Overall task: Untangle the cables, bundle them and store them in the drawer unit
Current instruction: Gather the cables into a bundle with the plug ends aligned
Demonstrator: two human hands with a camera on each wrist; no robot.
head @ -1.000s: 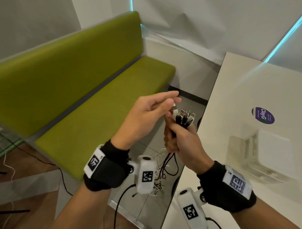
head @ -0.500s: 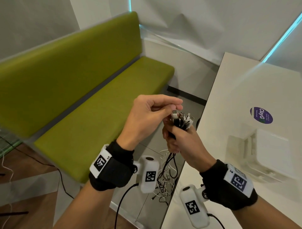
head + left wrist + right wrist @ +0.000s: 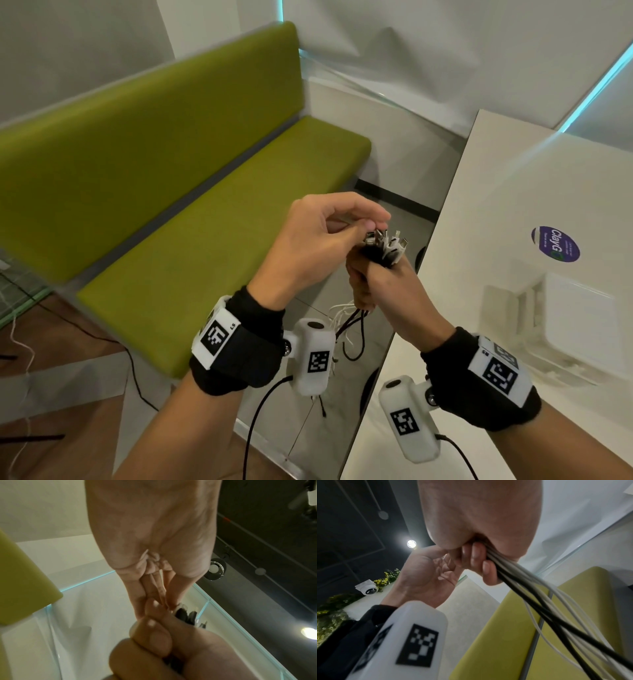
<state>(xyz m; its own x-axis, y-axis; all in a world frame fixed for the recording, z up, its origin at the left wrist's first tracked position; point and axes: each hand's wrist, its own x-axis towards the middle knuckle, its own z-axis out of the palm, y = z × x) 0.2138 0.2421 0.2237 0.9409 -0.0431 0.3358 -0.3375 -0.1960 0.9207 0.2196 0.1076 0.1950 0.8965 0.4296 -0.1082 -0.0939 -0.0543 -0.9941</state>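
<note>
A bunch of black and white cables (image 3: 385, 246) stands upright in my right hand (image 3: 376, 281), which grips it in a fist beside the table's left edge. The metal plug ends (image 3: 187, 615) stick out above the fist, and the loose lengths (image 3: 530, 588) hang below the fist. My left hand (image 3: 375, 224) is curled over the top of the bunch, thumb and fingertips pinching the plug ends. The white drawer unit (image 3: 579, 329) stands on the white table (image 3: 496, 205), to the right of my hands.
A green upholstered bench (image 3: 205, 222) runs along the wall to the left. Between it and the table is a strip of grey floor. A round purple sticker (image 3: 555, 244) lies on the table behind the drawer unit. Thin cables trail on the floor at the far left.
My left hand has brought the white plug it held down into the bunch and curled its fingers over the plug ends. My right hand keeps its grip.
</note>
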